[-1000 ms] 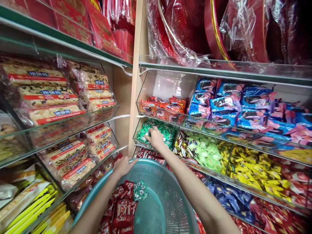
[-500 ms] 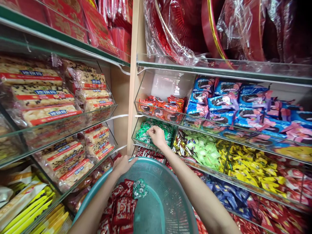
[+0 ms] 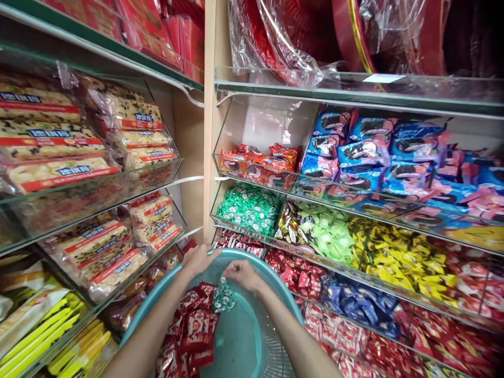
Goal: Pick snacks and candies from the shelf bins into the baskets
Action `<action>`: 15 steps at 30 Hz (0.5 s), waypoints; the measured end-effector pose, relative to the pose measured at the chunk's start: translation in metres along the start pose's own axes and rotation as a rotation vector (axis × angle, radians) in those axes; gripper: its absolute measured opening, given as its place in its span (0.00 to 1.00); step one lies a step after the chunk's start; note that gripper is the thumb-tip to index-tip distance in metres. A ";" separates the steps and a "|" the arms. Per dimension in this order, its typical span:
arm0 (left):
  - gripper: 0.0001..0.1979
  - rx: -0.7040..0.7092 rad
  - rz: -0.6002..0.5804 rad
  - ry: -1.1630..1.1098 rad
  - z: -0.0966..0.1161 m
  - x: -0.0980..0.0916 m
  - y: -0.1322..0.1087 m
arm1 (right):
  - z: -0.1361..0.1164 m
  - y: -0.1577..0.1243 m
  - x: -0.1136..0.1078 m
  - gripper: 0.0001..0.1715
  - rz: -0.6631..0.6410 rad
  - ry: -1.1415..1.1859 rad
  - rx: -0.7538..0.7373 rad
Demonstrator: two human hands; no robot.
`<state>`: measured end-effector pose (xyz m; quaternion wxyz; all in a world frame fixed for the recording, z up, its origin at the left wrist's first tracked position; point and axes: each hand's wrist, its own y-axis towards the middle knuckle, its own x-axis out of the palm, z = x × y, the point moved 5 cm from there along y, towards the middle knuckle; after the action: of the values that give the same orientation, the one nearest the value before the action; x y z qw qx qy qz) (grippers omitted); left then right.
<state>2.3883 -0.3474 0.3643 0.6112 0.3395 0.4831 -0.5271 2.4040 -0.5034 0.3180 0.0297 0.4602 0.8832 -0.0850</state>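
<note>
A teal plastic basket (image 3: pixel 214 344) with perforated sides is in front of me. My left hand (image 3: pixel 197 261) rests over its far-left rim, the fingers bent round the edge. Inside the basket is my right hand (image 3: pixel 242 274), its fingers pinched together just above a small heap of green-and-silver wrapped candies (image 3: pixel 224 298). Small candies show at those fingertips, partly hidden. Red wrapped packets (image 3: pixel 197 328) lie on the basket's left side. On the shelf beyond, a clear bin holds many green wrapped candies (image 3: pixel 250 209).
Wrapped pastry bars (image 3: pixel 66 170) fill shelves on the left. To the right are blue cookie packs (image 3: pixel 362 152), yellow candies (image 3: pixel 409 262) and dark blue candies (image 3: pixel 362 304). A glass shelf edge (image 3: pixel 338 95) runs above, and a wooden post (image 3: pixel 209 157) stands between the shelves.
My right hand has moved from the bin of green candies down and back into the basket, over the green heap. My left hand stays at the rim. The view has shifted slightly.
</note>
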 end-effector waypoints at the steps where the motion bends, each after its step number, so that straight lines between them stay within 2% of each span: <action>1: 0.34 0.006 -0.006 0.004 0.001 0.002 0.000 | 0.013 0.000 -0.001 0.15 0.015 0.002 0.044; 5: 0.34 0.018 -0.020 0.017 0.006 0.009 0.002 | 0.042 -0.004 -0.004 0.12 0.066 0.037 0.172; 15: 0.33 0.023 -0.029 -0.008 0.010 0.011 0.004 | 0.058 -0.002 0.002 0.11 0.167 0.018 0.244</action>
<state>2.3945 -0.3589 0.3565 0.6015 0.3375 0.4794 -0.5426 2.3996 -0.5136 0.2613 -0.0274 0.5331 0.8252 -0.1847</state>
